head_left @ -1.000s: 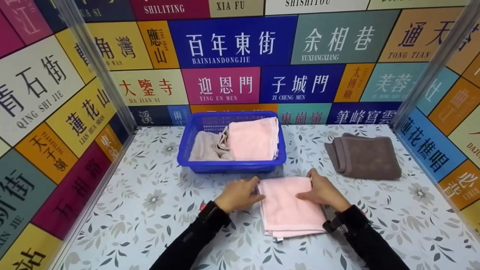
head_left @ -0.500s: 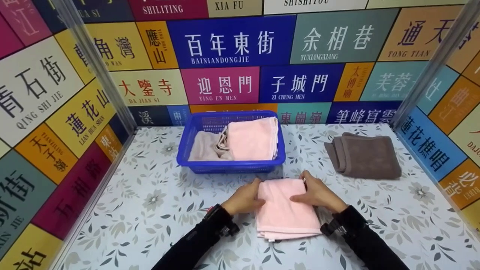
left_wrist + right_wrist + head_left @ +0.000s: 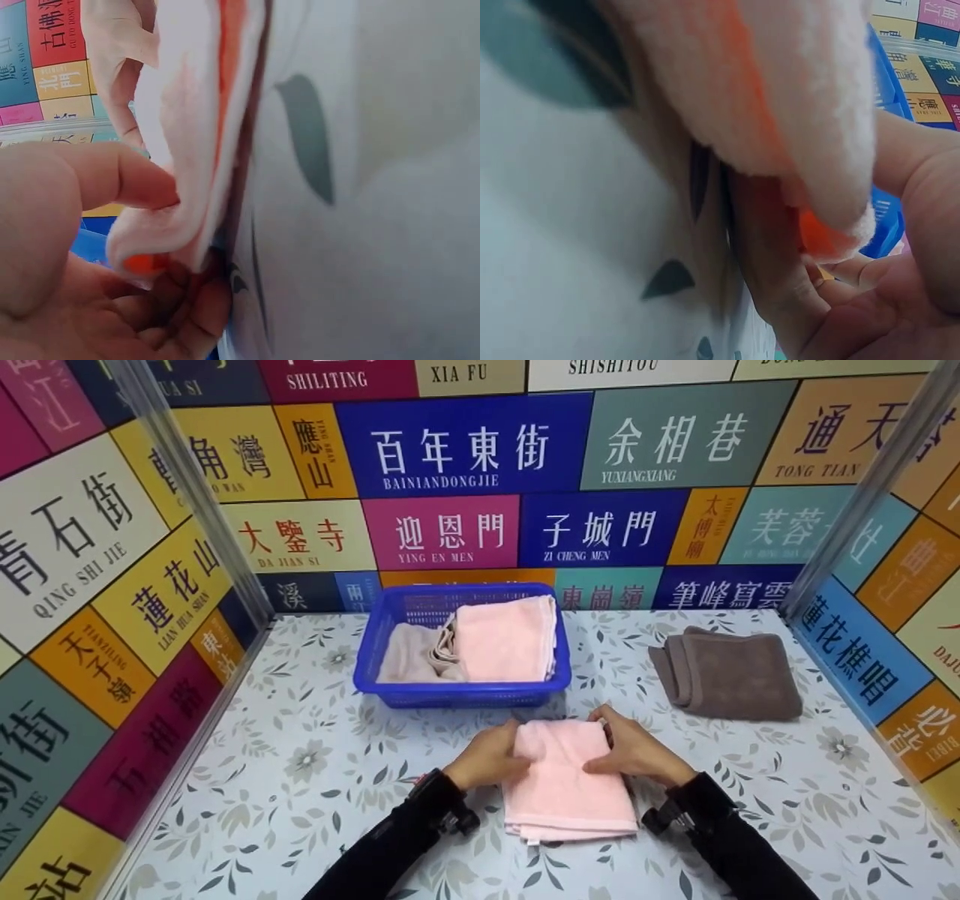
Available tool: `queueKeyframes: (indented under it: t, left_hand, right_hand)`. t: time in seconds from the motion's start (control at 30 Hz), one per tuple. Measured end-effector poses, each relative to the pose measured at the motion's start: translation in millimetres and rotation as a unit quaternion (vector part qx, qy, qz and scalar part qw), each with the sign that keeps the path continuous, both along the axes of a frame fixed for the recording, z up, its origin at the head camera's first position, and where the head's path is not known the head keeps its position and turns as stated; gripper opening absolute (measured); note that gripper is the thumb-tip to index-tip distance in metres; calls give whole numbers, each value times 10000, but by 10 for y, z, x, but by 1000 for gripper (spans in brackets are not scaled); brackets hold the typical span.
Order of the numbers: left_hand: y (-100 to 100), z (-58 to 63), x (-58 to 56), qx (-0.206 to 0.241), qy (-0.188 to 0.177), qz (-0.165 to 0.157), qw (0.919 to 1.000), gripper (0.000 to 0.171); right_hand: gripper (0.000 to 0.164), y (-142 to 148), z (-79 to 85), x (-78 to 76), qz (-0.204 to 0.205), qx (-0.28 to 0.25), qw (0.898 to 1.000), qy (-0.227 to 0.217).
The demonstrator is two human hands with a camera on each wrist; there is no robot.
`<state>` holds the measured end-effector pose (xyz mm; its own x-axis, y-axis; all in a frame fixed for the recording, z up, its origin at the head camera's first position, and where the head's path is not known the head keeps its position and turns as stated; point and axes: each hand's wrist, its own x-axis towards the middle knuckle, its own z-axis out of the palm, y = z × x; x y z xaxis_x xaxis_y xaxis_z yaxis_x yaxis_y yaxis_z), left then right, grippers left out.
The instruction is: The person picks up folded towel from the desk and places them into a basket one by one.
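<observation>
A folded pink towel (image 3: 574, 780) lies on the table in front of the basket. At its left edge my left hand (image 3: 487, 756) grips it, thumb on top and fingers curled underneath, as the left wrist view shows on the towel's folded layers (image 3: 187, 150). My right hand (image 3: 641, 750) pinches the opposite edge, with the thumb above; in the right wrist view its fingers (image 3: 769, 262) reach under the towel. The fingertips below the cloth are partly hidden.
Behind the towel stands a blue plastic basket (image 3: 450, 688) with a folded pink towel (image 3: 506, 637) and a beige-grey towel (image 3: 412, 652) in it. A folded brown towel (image 3: 739, 675) lies at the back right. Sign-patterned walls enclose the table.
The pink towel has shifted slightly left, and my right hand has moved left with it. My left hand has gone from touching the edge to gripping it.
</observation>
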<state>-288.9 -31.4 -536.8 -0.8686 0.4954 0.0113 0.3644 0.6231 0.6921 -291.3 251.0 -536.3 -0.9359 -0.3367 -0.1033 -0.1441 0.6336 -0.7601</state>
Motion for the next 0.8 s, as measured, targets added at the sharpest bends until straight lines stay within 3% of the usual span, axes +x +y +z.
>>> queueKeyframes:
  t: [0.27, 0.57, 0.8]
  left_hand:
    - [26, 76, -6, 478, -43, -285, 9984, 41]
    - [-15, 462, 82, 846, 896, -432, 9914, 42]
    - [-83, 586, 89, 1120, 1383, -379, 9833, 43]
  right_hand:
    - [65, -11, 143, 56, 66, 25, 9999, 117]
    - [63, -4, 537, 188, 63, -226, 9992, 311]
    - [59, -77, 621, 275, 89, -750, 9947, 695]
